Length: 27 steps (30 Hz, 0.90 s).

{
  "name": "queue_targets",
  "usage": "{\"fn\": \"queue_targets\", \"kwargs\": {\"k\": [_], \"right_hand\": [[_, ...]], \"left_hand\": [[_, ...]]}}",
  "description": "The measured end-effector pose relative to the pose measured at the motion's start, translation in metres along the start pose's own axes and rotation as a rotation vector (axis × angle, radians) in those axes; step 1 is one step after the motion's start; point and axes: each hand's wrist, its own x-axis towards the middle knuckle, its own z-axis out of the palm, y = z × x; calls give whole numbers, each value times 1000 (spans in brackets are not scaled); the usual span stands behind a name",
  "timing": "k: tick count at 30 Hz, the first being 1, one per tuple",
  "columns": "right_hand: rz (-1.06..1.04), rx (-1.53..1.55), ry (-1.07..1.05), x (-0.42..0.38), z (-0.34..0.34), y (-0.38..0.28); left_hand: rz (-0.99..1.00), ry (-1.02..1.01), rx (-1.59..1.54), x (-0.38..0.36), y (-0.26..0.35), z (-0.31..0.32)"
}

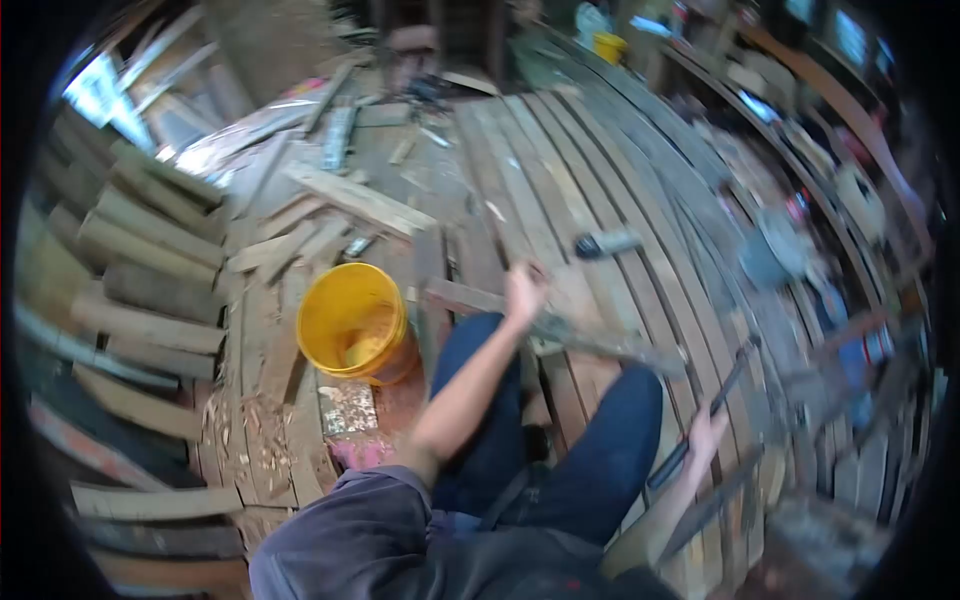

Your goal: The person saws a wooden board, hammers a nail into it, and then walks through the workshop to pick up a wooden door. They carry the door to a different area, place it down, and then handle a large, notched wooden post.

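My left hand (526, 293) is closed in a pinch over a narrow wooden board (610, 343) that lies across in front of my knees. What its fingers hold, if anything, is too small or blurred to make out. Out to the right, my right hand (707, 432) is wrapped round the black grip of what looks like a hammer (733, 378). Its thin shaft points up and away, with the small head blurred at the far end. Beyond the board, a dark cylindrical object with a grey end (607, 243) lies on the planks.
A yellow bucket (350, 318) with something pale inside stands left of my knees. Stacked timber (150, 240) lines the left side, and loose offcuts (360, 200) lie ahead. Wood shavings (265, 440) litter the floor. A cluttered shelf (800, 150) and a grey bucket (770, 250) are at right.
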Motion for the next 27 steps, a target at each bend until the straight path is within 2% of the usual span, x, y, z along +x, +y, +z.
{"fn": "queue_targets", "kwargs": {"k": [1, 2, 3, 4, 5, 6, 7, 8, 9, 10, 13, 16, 17, 21, 24, 27], "right_hand": [[26, -96, 104, -1, -13, 12], [-87, -299, 129, 15, -30, 48], [-57, -402, 186, 22, -42, 78], [-78, -461, 201, 44, -61, 138], [-103, -650, 235, 31, -69, 144], [3, -643, 224, -16, -59, 81], [87, -667, 153, -13, -69, 113], [128, -811, 97, -19, -71, 123], [-22, -794, 149, -27, -71, 143], [109, -841, 74, -33, -71, 145], [123, -912, 68, -48, -64, 160], [82, -963, 111, -52, -51, 177], [76, -970, 93, -51, -46, 181], [16, -989, 48, -42, -32, 185], [-31, -1017, 64, -24, -21, 220], [-98, -930, 130, -31, -19, 186]], "left_hand": [[-5, -2, -26, 3, -11, 4], [-38, -1, -95, 9, -29, 11], [7, 9, -69, 8, -18, 7], [33, 7, -26, 12, -31, 10], [56, 26, -59, 14, -32, 10], [44, 43, 10, 13, -22, 7], [-45, -17, -41, 15, -20, 7], [-16, -16, -65, 20, -34, 9], [17, -7, -89, 24, -46, 14], [-30, -28, -86, 22, -39, 13], [-89, -65, -102, 18, -25, 5], [1, -86, -114, 21, -39, 5], [-17, -109, -158, 23, -41, 5], [-64, -196, -23, 24, -51, 2], [-83, -245, 14, 24, -58, 2], [-31, -246, 79, 19, -42, 0]]}}
